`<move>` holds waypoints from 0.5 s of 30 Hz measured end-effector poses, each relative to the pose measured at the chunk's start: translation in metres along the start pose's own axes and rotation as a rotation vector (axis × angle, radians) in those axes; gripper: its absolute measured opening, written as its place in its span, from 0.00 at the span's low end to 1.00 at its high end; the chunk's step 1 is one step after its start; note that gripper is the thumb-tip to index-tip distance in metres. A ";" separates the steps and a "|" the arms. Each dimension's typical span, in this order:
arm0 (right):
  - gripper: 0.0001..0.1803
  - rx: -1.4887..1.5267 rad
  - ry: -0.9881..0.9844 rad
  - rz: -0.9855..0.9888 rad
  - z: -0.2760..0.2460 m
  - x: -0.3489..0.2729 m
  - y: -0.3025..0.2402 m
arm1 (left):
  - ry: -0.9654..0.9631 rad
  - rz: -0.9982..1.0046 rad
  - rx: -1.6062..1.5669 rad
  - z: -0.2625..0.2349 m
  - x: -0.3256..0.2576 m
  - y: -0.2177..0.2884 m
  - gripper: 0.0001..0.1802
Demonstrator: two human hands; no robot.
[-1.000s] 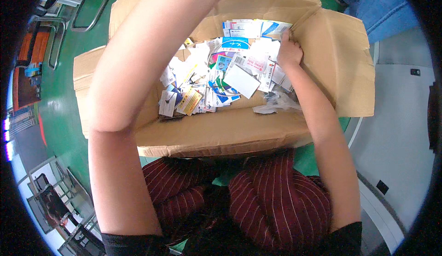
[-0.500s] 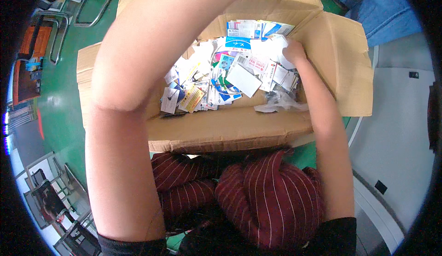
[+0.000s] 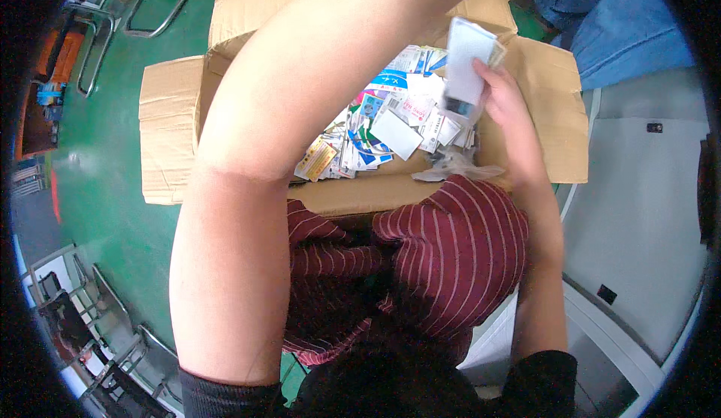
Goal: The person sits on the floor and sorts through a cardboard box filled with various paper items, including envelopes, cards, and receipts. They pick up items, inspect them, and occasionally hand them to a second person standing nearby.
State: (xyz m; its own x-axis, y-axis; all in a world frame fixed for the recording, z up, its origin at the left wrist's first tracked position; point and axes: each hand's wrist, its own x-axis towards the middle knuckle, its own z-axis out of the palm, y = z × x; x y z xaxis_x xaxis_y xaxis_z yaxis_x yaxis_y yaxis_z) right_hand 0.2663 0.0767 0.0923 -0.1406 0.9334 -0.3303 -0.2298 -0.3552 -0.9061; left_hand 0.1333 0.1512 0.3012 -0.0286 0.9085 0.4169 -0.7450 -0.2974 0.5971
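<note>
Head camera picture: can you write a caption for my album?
Right hand lifts a white packet from a cardboard box full of small packets, left arm reaching across.

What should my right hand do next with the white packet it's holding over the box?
Probably carry the white packet clear of the cardboard box. The right hand holds it above the heap of small packets, and the left forearm crosses the box.

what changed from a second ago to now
The right hand was down among the packets in the box; it has risen and now holds a white packet above them. The left arm still reaches across the box, its hand out of view. The box stayed put.
</note>
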 end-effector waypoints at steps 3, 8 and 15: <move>0.19 0.431 -0.152 0.076 0.011 -0.020 -0.010 | -0.019 -0.038 0.004 -0.006 -0.001 0.006 0.16; 0.22 0.798 -0.685 0.033 0.022 -0.033 -0.010 | -0.202 0.035 -0.090 -0.017 0.012 0.014 0.15; 0.36 -0.960 0.090 0.107 0.014 -0.008 -0.007 | -0.131 -0.013 -0.024 -0.009 0.008 0.007 0.15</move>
State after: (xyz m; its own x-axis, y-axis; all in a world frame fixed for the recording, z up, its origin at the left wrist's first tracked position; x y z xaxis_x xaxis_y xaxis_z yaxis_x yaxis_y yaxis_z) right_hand 0.2554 0.0706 0.1049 -0.0316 0.9130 -0.4067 0.6694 -0.2828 -0.6870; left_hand 0.1216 0.1589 0.3023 0.0677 0.8658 0.4958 -0.7603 -0.2770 0.5876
